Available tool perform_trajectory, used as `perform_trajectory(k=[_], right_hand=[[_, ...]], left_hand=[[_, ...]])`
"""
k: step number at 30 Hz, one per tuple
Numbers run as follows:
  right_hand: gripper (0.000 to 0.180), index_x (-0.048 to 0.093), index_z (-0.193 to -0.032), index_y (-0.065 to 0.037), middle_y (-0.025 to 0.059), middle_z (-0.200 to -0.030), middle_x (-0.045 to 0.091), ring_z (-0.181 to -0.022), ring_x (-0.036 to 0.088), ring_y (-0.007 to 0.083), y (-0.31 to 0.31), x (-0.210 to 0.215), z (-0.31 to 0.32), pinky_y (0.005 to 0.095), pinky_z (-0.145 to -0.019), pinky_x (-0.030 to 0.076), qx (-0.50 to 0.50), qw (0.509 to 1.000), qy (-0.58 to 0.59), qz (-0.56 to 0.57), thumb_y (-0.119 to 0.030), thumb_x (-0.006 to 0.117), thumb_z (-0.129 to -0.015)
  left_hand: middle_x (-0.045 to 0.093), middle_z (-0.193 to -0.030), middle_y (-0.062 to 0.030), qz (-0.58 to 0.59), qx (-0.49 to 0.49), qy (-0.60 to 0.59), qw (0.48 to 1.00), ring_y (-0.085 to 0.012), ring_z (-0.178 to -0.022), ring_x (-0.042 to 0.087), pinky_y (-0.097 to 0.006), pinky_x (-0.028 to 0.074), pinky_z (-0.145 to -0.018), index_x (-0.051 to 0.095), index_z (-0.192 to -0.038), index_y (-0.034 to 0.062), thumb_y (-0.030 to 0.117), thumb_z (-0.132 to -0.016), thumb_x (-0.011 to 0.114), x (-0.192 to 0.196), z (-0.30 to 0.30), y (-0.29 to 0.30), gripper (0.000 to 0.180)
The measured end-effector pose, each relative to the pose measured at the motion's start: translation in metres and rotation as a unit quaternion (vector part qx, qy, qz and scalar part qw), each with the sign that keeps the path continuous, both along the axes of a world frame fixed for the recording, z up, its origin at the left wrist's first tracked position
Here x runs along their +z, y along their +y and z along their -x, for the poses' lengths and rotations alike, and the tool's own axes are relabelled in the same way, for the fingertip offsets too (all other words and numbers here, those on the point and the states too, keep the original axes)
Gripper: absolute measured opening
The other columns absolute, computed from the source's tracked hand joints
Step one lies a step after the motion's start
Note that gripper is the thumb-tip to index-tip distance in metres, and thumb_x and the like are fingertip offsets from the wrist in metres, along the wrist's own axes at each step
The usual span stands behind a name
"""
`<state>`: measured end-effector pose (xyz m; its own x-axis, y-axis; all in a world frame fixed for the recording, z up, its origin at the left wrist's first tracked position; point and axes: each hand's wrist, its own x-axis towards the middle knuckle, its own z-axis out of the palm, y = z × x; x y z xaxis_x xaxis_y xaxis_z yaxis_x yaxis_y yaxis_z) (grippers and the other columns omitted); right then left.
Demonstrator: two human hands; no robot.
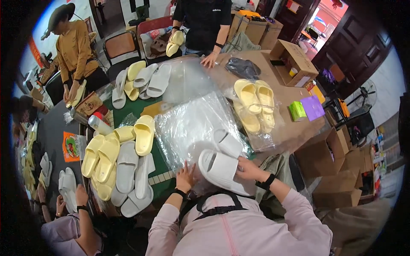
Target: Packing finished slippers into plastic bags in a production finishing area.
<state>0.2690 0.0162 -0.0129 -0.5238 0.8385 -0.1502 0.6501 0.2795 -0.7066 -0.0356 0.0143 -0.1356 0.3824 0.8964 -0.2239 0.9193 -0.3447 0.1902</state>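
My right hand (251, 169) is closed on the side of a pale grey slide slipper (218, 170), held low over the table's near edge. Just beyond it, a second pale grey slipper (227, 143) lies on clear plastic bags (188, 132), partly overlapped by the first. My left hand (185, 178) rests on the near left corner of those bags, its fingers stretched out and apart. Left of that hand lies a heap of grey slippers (127, 166) and yellow slippers (107, 158).
Bagged yellow slippers (254, 102) lie on brown cardboard at the right, near a green box (297, 111) and an open carton (294, 62). A person in black (203, 25) across the table holds yellow slippers. Others handle slippers at the left. A white bottle (100, 125) stands behind the heap.
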Motion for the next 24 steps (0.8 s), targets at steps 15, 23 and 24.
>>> perform_trajectory(k=[15,23,24], right_hand=[[0.031,0.056,-0.113,-0.002,0.0144,-0.108,0.056,-0.105,0.05,0.027,-0.034,-0.034,0.003,0.0339,-0.091,0.039,-0.097,0.983,0.149,0.04,-0.007,0.054,-0.083],[0.03,0.056,-0.114,-0.001,0.0129,-0.112,0.057,-0.11,0.05,0.0231,-0.034,-0.035,0.002,0.0318,-0.094,0.037,-0.166,0.965,0.197,0.048,-0.009,0.054,-0.084],[0.031,0.056,-0.114,-0.002,0.0128,-0.112,0.057,-0.111,0.049,0.0237,-0.034,-0.031,0.003,0.0318,-0.095,0.037,-0.161,0.967,0.191,0.046,-0.009,0.055,-0.084]], left_hand=[[0.057,-0.106,-0.0192,0.081,0.041,-0.113,0.989,-0.0362,-0.084,0.06,-0.045,0.048,-0.072,0.056,-0.101,0.0091,0.026,-0.083,0.055,0.0,0.019,0.025,0.025],[0.057,-0.081,-0.0102,-0.274,0.172,-0.204,0.924,-0.0299,-0.07,0.058,-0.039,0.048,-0.06,0.058,-0.083,0.0088,0.013,-0.083,0.055,0.059,-0.002,0.054,0.005],[0.057,-0.08,-0.01,-0.268,0.187,-0.225,0.918,-0.03,-0.071,0.058,-0.04,0.047,-0.061,0.058,-0.082,0.0081,0.013,-0.083,0.055,0.065,-0.003,0.059,0.006]])
